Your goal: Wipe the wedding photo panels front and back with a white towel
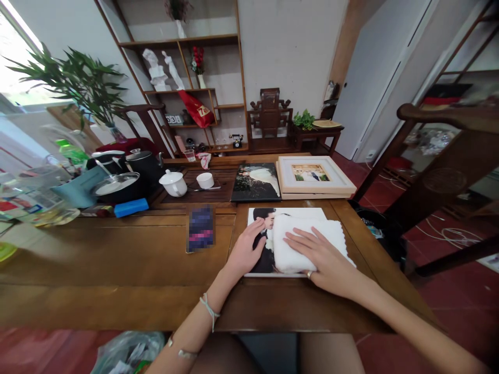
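A large photo print (296,214) lies flat on the wooden table (117,254) in front of me. My left hand (246,248) rests flat on its left part, fingers stretched out. A folded white cloth (312,240) covers the right half of the print. My right hand (322,259) lies flat on that cloth, fingers spread, a ring on one finger. Neither hand grips anything.
Behind the print lie a dark photo print (256,182) and a stack of white picture frames (314,177). A phone (201,228) lies to the left. Cups (173,183), pots (117,187) and a blue block (131,207) stand at far left. A wooden chair (448,171) stands at right.
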The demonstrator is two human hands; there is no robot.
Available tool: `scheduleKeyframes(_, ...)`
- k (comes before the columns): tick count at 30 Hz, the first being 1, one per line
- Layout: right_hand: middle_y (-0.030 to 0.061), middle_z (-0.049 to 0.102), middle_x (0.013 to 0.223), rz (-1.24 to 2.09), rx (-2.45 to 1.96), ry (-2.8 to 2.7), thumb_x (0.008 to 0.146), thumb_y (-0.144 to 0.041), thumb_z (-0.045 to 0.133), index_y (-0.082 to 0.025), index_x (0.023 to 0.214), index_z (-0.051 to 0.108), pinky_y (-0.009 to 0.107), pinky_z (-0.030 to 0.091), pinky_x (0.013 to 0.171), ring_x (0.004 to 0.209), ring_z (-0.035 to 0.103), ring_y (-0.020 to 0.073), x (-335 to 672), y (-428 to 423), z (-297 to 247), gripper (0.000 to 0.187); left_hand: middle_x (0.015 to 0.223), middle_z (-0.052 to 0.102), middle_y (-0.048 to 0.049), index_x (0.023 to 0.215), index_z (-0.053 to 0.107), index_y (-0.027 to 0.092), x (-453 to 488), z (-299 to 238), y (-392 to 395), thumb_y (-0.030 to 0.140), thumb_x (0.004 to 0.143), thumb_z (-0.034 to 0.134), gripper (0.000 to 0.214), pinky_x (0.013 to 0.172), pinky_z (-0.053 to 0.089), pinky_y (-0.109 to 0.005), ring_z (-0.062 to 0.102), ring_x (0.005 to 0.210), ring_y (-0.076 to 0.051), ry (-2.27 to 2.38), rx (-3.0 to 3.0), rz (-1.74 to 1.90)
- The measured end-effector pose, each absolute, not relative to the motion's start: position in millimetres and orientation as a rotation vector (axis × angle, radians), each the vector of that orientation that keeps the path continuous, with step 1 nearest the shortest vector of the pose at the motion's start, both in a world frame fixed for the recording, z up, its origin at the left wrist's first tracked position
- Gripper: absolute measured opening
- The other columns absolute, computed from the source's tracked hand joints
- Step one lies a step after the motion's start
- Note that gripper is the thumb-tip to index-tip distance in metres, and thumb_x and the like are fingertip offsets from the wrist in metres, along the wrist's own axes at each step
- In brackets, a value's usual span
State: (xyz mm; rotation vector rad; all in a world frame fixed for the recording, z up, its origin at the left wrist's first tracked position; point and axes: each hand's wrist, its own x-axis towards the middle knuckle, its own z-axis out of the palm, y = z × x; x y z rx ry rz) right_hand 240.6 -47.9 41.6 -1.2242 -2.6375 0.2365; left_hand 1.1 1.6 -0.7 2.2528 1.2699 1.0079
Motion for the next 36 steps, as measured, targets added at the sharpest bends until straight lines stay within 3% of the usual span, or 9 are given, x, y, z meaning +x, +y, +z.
scheduleKeyframes(9, 0.0086, 0.044, 0.147, 0.209, -1.313, -2.554, 0.067, -0.013, 0.046, -0.019, 0.141, 0.043, 0.055, 0.016, 0.114, 0.138, 0.032, 0.0252, 251, -7, 41, 0.075, 0.137, 0.055, -0.0105, 0.125, 0.059, 0.018, 1, -2, 1, 0.021, 0.091, 0.049, 0.036, 0.113, 0.036, -0.045, 0.047, 0.132, -0.023, 1.270, 2.246, 1.038)
scheduleKeyframes(17, 0.0103, 0.040, 0.148, 0.026, -1.377, -2.572, 0.074, -0.020, 0.047, -0.013, 0.142, 0.041, 0.057, 0.016, 0.114, 0.139, 0.029, 0.0285, 244, -13, 34, 0.068, 0.137, 0.054, -0.0117, 0.125, 0.059, 0.016, 1, -1, 1, 0.021, 0.091, 0.048, 0.036, 0.113, 0.036, -0.045, 0.046, 0.132, -0.024, 1.264, 2.251, 1.036)
scheduleKeyframes(28, 0.0078, 0.041, 0.148, 0.102, -1.333, -2.585, 0.065, -0.014, 0.048, -0.019, 0.143, 0.039, 0.054, 0.015, 0.114, 0.139, 0.029, 0.0258, 248, -17, 36, 0.078, 0.138, 0.054, -0.0103, 0.127, 0.058, 0.018, 1, -2, 2, 0.022, 0.091, 0.048, 0.037, 0.113, 0.035, -0.046, 0.045, 0.133, -0.023, 1.268, 2.247, 1.028)
scheduleKeyframes(36, 0.0085, 0.042, 0.148, 0.084, -1.362, -2.545, 0.072, -0.015, 0.047, -0.016, 0.141, 0.042, 0.054, 0.016, 0.115, 0.139, 0.030, 0.0256, 252, 0, 35, 0.069, 0.139, 0.053, -0.0113, 0.127, 0.058, 0.016, 1, 0, 1, 0.021, 0.091, 0.048, 0.038, 0.114, 0.034, -0.045, 0.045, 0.133, -0.023, 1.278, 2.240, 1.007)
